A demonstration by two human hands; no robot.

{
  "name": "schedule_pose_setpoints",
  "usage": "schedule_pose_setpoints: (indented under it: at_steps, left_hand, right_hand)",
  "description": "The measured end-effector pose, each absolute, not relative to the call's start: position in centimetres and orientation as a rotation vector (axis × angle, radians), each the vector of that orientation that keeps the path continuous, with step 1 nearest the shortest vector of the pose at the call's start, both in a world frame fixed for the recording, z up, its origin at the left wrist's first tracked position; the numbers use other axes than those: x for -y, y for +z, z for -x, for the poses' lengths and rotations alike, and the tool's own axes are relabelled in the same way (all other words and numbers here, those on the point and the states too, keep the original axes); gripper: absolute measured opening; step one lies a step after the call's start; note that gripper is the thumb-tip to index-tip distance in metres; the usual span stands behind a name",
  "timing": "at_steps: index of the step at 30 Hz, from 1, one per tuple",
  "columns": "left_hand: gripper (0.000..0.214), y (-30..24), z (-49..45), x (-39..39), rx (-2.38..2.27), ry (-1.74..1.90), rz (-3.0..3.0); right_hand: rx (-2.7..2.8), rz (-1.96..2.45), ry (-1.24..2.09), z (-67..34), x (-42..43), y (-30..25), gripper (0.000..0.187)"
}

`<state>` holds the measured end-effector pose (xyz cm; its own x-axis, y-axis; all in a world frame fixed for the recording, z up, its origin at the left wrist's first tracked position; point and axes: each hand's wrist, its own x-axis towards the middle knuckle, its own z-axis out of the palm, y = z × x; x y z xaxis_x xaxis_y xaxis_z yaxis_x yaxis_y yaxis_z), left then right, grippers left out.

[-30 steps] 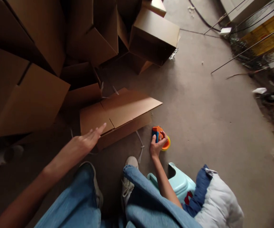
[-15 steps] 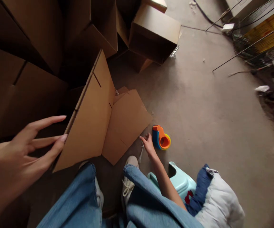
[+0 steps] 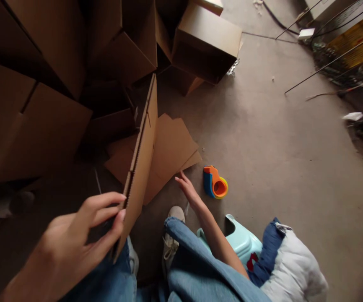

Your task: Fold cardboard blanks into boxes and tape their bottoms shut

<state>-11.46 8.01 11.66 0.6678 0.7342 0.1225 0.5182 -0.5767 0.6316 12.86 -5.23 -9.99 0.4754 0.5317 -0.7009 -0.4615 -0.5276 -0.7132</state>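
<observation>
Left hand [image 3: 71, 239]: fingers and thumb together, clamped on the edge of a flattened brown corrugated cardboard box [image 3: 142, 159]. The box stands nearly upright on edge in front of me, its lower flaps [image 3: 169, 153] spread on the grey concrete floor [image 3: 272, 138].

Right hand [image 3: 189, 195]: open, fingers extended, low over the floor, holding nothing. Fingertips [image 3: 177, 178] are right by the flap edge; contact is hard to call from this angle. An orange-and-blue plastic tape dispenser [image 3: 215, 182] with a yellow rim sits on the floor just to the right of that hand, not touching it.

Stacked brown cardboard boxes [image 3: 43, 121] are on my left. A pale teal plastic stool [image 3: 241, 241] and a bundled white-and-blue cloth [image 3: 294, 264] are by my right knee.
</observation>
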Motion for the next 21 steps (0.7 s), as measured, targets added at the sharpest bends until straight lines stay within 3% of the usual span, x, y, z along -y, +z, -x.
schedule_pose_setpoints:
  at_steps: [2,7,9,12,18,21]
  left_hand:
    - [0.019,10.9,11.0,-7.8,-0.734,0.412,-2.367]
    - [0.008,9.5,10.1,-7.2,-0.556,0.173,-2.378]
    - [0.011,9.5,10.0,-7.3,-0.549,0.117,-2.332]
    - [0.016,10.0,10.3,-7.9,-0.651,0.143,-2.219]
    - [0.014,9.2,11.6,-8.6,-0.922,0.426,-2.036]
    - [0.022,8.0,11.5,-8.3,-1.052,0.533,-1.917]
  right_hand:
    - [0.196,1.762,1.109,-13.0,4.7,-8.0,0.088]
    - [0.733,1.566,1.103,-11.2,2.0,0.2,0.083]
    - [0.892,1.521,1.054,-10.1,0.5,2.4,0.093]
    - [0.963,1.449,1.048,-8.9,-1.3,3.2,0.098]
    - [0.932,1.36,1.131,-8.6,-0.7,1.9,0.091]
    - [0.954,1.354,1.191,-8.5,0.2,2.4,0.091]
